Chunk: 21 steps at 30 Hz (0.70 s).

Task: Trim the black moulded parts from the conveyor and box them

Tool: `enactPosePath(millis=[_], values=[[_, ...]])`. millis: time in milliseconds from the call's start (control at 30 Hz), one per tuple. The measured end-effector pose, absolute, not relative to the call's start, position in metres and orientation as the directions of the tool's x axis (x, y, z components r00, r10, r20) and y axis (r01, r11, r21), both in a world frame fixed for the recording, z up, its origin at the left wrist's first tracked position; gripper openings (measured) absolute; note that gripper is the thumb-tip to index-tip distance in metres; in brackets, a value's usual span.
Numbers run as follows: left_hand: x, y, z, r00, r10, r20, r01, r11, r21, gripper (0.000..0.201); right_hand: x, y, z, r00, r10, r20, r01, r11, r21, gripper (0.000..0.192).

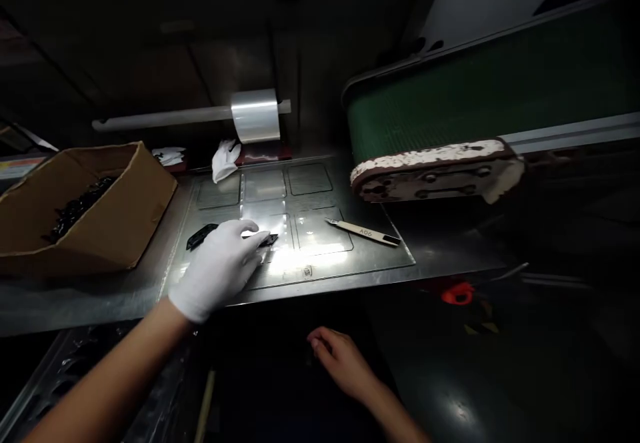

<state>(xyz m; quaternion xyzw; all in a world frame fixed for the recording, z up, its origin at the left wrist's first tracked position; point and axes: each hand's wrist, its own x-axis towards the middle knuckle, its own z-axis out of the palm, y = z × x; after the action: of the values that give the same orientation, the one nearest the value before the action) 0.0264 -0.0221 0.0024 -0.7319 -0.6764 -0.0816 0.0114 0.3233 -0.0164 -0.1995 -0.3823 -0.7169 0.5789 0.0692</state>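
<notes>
On the metal plate (pixel 310 273) with its rounded rectangular outlines, the gloved left hand (pixel 220 266) lies palm down, fingers loosely spread, pressing on a black plastic part (pixel 200 235) that sticks out either side of it. Can't tell if it's actually gripping it. Down in the dark below the bench edge, the bare right hand (pixel 343 359) hangs half curled, holding nothing visible. A craft knife (pixel 364 232) sits well to the right, and a cardboard box (pixel 100 216) of black pieces stands left.

Dim scene, glare on the metal plate (pixel 300 266), edges sunk in shadow
</notes>
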Motion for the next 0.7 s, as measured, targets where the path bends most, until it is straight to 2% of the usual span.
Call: enactPosePath(millis=[67,167,333,433,567,633,700], values=[[0.019,0.006,0.010,0.144,0.989,0.028,0.989,-0.145,0.024,0.029,0.329,-0.020,-0.197,-0.689,0.645,-0.330,0.445,0.017,-0.895,0.029],[0.011,0.016,0.012,0.208,0.977,-0.046,0.978,-0.209,-0.013,0.036,0.339,-0.026,-0.201,-0.654,0.675,-0.341,0.430,-0.040,-0.902,0.031],[-0.004,0.025,0.016,0.228,0.970,-0.084,0.973,-0.224,0.058,0.038,0.349,-0.036,-0.212,-0.630,0.673,-0.386,0.436,-0.105,-0.894,0.033],[-0.019,0.034,0.024,0.120,0.993,0.009,0.984,-0.120,0.135,0.032,0.355,-0.036,-0.213,-0.637,0.658,-0.401,0.440,-0.116,-0.890,0.033],[-0.026,0.023,0.023,-0.099,0.968,0.232,0.985,0.062,0.164,0.042,0.379,-0.022,-0.217,-0.605,0.669,-0.432,0.451,-0.160,-0.878,0.039],[-0.018,0.013,0.018,-0.051,0.969,0.243,0.985,0.009,0.173,0.037,0.400,-0.007,-0.214,-0.548,0.709,-0.444,0.463,-0.185,-0.867,0.045],[-0.002,0.010,0.013,0.083,0.971,0.226,0.974,-0.126,0.186,0.032,0.427,0.014,-0.195,-0.478,0.768,-0.427,0.469,-0.188,-0.863,0.048]])
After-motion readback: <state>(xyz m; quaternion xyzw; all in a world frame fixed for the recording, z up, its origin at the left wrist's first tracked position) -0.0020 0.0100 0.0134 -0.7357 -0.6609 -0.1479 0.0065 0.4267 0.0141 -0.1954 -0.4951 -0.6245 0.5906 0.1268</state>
